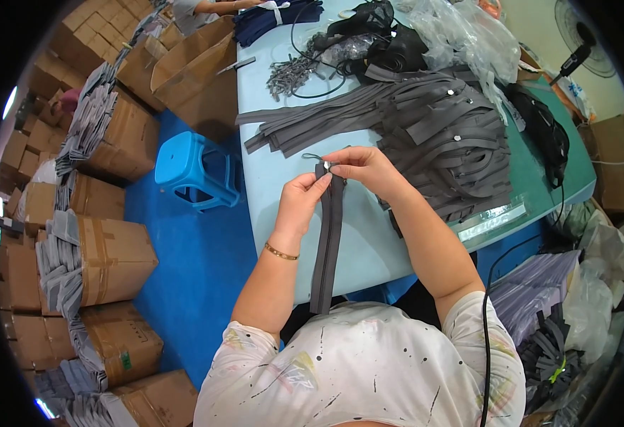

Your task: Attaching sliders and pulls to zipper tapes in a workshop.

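Observation:
A dark grey zipper (pixel 327 242) hangs from my hands, its lower end reaching past the table's near edge toward my shirt. At its top, my left hand (pixel 302 196) pinches the tape between thumb and fingers. My right hand (pixel 360 169) closes on the same end from the other side, by a small pale metal piece that looks like the slider (pixel 327 166). A thin dark cord loop (pixel 312 156) sticks out just above the fingers. To the right of my hands lies a big heap of grey zippers (pixel 443 135), with a long bundle spreading leftward from it.
The pale blue table (pixel 276 213) carries a pile of small grey cord pulls (pixel 294 75), a black bag (pixel 386 50) and clear plastic bags (pixel 461 35). A blue stool (pixel 196 171) stands left. Cardboard boxes (pixel 116 260) line the left side. Another person's arm (pixel 219 7) shows at the top.

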A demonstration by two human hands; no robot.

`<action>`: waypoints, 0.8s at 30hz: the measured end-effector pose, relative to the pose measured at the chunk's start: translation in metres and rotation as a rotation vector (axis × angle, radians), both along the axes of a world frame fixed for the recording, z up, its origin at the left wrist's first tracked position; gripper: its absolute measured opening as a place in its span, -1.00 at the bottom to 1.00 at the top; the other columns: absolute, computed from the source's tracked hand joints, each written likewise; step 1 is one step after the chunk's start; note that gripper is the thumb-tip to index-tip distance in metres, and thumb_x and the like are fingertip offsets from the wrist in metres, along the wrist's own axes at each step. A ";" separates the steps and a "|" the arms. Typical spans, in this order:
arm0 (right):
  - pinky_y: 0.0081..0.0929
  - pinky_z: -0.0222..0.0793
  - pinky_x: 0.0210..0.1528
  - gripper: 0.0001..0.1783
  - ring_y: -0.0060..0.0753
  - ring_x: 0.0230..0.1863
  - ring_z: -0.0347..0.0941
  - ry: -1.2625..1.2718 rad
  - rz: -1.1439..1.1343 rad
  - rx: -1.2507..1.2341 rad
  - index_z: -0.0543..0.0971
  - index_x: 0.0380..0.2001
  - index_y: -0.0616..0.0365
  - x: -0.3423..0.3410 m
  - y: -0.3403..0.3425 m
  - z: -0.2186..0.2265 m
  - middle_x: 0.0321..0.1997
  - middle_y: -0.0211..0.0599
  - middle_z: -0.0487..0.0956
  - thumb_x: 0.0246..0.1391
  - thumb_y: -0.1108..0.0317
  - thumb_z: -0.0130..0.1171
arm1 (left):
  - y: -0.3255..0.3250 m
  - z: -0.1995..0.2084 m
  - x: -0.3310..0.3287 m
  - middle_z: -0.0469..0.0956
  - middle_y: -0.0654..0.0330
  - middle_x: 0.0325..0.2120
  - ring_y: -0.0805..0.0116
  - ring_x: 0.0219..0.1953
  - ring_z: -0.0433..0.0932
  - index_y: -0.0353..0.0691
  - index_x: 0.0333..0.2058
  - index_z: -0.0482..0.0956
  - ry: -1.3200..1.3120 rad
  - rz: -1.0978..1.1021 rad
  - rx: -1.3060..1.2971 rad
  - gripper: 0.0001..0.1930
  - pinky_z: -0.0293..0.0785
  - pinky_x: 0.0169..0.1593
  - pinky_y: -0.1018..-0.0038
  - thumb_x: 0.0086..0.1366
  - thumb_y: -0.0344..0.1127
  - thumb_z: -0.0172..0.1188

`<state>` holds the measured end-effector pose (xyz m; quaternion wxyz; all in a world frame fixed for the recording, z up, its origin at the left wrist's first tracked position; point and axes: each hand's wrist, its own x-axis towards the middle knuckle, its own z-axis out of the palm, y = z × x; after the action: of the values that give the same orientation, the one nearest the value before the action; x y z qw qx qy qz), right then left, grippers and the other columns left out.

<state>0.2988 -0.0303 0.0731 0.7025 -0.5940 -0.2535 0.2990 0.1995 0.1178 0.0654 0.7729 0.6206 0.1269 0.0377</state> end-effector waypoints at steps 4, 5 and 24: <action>-0.67 0.37 -0.16 -0.74 -0.66 -0.23 0.44 -0.048 -0.008 -0.031 0.57 -0.18 0.21 0.000 0.002 -0.001 -0.26 -0.41 0.57 0.00 0.54 0.14 | -0.003 -0.001 0.000 0.54 0.28 -0.49 0.61 -0.45 0.42 -0.37 -0.36 0.56 -0.038 0.030 -0.039 -0.82 0.31 -0.34 0.68 0.20 -0.33 0.17; -0.67 0.37 -0.16 -0.74 -0.66 -0.23 0.44 -0.049 -0.007 -0.032 0.57 -0.18 0.21 0.000 0.002 -0.001 -0.26 -0.41 0.57 0.00 0.54 0.14 | -0.002 -0.001 0.000 0.54 0.27 -0.48 0.61 -0.44 0.42 -0.37 -0.35 0.56 -0.050 0.033 -0.034 -0.82 0.31 -0.34 0.68 0.20 -0.34 0.17; -0.73 0.34 -0.24 -0.79 -0.72 -0.28 0.41 -0.143 0.009 -0.025 0.58 -0.22 0.18 -0.001 -0.001 0.000 -0.30 -0.47 0.55 0.03 0.49 0.13 | -0.012 -0.002 -0.002 0.53 0.29 -0.48 0.63 -0.46 0.42 -0.40 -0.31 0.55 -0.122 0.088 0.062 -0.82 0.34 -0.39 0.71 0.22 -0.37 0.13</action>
<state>0.2981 -0.0311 0.0730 0.6737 -0.6216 -0.3019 0.2620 0.1978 0.1054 0.0636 0.7573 0.6344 0.1057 0.1133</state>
